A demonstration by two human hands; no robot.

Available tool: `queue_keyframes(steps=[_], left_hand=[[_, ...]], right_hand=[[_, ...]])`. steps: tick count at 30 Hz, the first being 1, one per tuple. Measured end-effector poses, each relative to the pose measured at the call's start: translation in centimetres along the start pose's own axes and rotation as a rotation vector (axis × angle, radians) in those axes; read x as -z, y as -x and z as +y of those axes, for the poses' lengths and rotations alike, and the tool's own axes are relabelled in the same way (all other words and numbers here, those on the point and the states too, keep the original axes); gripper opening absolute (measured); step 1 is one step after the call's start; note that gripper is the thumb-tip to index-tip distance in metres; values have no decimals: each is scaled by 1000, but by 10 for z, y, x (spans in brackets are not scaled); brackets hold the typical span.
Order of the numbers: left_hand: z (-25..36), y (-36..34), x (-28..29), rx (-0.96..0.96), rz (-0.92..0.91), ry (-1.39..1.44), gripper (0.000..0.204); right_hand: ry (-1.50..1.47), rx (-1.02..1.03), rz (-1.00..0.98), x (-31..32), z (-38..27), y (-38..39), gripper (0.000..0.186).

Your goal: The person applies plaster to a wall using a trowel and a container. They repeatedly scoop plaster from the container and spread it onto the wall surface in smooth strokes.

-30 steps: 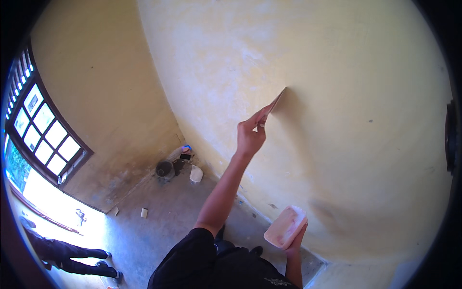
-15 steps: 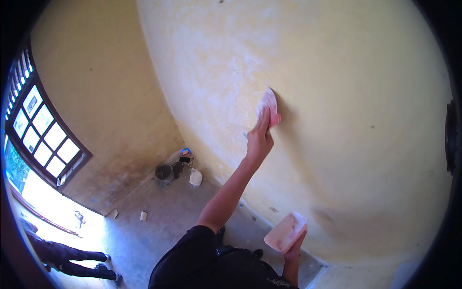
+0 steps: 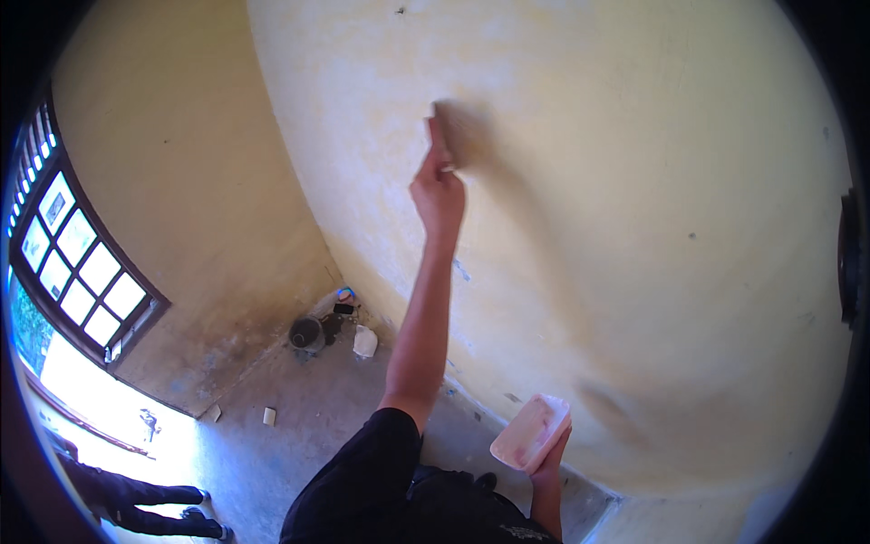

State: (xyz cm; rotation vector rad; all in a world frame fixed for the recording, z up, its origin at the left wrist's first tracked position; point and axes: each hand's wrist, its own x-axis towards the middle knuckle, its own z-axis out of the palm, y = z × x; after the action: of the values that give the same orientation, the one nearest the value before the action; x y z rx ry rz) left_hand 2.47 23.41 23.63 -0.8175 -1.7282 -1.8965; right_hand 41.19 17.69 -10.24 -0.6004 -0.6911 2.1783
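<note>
My left hand [image 3: 439, 201] is raised against the yellow wall [image 3: 616, 181], its fingers closed around a flat putty spreader [image 3: 440, 114]. The spreader appears nearly edge-on and is smeared by motion, so I cannot tell whether it touches the wall. Whitish smears mark the wall to the left of this hand. Low on the right, my right hand [image 3: 549, 462] grips a shallow pale pink plastic tub [image 3: 528, 435] by its side and underneath. Some whitish-pink paste lies inside the tub, which is tilted.
A dark bucket [image 3: 306, 334] and a white bag [image 3: 365, 341] stand in the floor corner. A small pale block [image 3: 269, 416] lies on the concrete floor [image 3: 299, 435]. Left are a paned window [image 3: 86, 263], a bright doorway and another person's dark-clad legs [image 3: 154, 508].
My left hand has moved up and to the left along the wall, and the spreader has turned from face-on to nearly edge-on. The tub in my right hand has barely shifted.
</note>
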Motion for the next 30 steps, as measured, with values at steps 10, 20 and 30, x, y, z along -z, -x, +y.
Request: queue_keyframes(steps=[10,20,30], left_hand=[[18,83,10,-209,-81,1,52],[-43,192,-26,-308,-248,-68,67],[-52,25,11,255,-34,-70,25]], right_hand=[[25,1,57,22,-7,22,83],[44,18,89,41,-13,32,76],[6,-69,49,27,-18,29,73]])
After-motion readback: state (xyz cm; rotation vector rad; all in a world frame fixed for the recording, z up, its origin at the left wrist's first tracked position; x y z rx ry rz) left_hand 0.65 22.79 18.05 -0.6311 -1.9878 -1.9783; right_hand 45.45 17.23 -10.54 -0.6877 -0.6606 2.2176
